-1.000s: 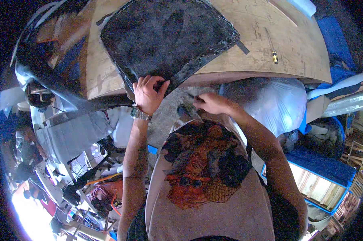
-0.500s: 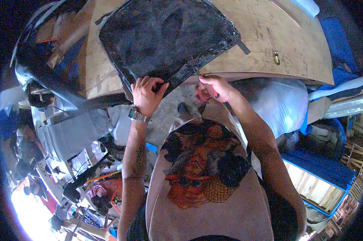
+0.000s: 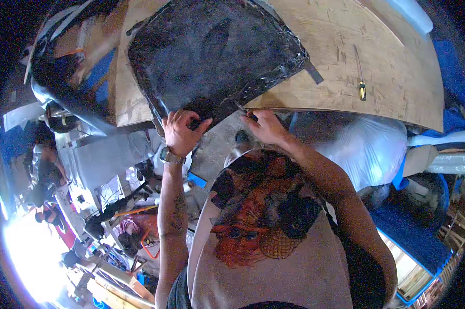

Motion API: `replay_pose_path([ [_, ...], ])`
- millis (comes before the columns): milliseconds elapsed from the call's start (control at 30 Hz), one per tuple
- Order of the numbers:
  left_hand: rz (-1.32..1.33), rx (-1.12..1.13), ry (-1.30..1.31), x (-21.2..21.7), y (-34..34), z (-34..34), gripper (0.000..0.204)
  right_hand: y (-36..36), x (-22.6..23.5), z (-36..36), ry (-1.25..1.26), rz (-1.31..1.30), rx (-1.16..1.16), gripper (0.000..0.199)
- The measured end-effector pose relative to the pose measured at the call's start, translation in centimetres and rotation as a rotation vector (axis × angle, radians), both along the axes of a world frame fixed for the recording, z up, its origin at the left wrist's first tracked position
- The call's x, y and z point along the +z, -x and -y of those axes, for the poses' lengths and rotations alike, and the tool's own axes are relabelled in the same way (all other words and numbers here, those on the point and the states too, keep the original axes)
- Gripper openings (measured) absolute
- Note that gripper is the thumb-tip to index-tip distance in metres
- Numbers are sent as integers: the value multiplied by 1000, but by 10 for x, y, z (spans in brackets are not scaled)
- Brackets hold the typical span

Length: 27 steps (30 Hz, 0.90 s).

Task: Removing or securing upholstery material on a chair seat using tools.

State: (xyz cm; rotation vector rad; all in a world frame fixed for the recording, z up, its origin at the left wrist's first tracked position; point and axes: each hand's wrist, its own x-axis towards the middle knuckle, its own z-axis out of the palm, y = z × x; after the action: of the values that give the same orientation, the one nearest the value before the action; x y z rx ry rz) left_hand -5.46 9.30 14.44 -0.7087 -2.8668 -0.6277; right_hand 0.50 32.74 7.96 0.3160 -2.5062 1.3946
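A large black panel (image 3: 212, 51) with a rough dark surface and a shiny folded rim lies on a plywood tabletop (image 3: 345, 67). My left hand (image 3: 180, 131), a watch on its wrist, grips the panel's near edge with the fingers curled over it. My right hand (image 3: 266, 126) is at the same edge a little to the right, fingers closed on a small thin tool (image 3: 241, 108) that touches the rim. What kind of tool it is cannot be made out.
A screwdriver (image 3: 361, 82) with a yellow handle lies on the plywood at the right. A clear plastic-wrapped bundle (image 3: 366, 149) sits below the table's front edge. Cluttered workshop floor with tools and a grey seat shape (image 3: 98, 159) lies to my left.
My right hand has risen from below the table edge to the panel's rim. My left hand has stayed on the panel's near edge, and the view has shifted slightly.
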Motion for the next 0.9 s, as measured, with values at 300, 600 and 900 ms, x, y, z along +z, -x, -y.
replay_pose_path([
  [300,63,42,104,0,5,-7,33,11,-24,10,937,807,465,39],
  [600,44,-134,96,-2,4,22,13,-51,-37,-54,540,1022,367,34],
  [900,118,-20,60,13,-11,53,13,-26,6,-14,706,1045,585,32],
])
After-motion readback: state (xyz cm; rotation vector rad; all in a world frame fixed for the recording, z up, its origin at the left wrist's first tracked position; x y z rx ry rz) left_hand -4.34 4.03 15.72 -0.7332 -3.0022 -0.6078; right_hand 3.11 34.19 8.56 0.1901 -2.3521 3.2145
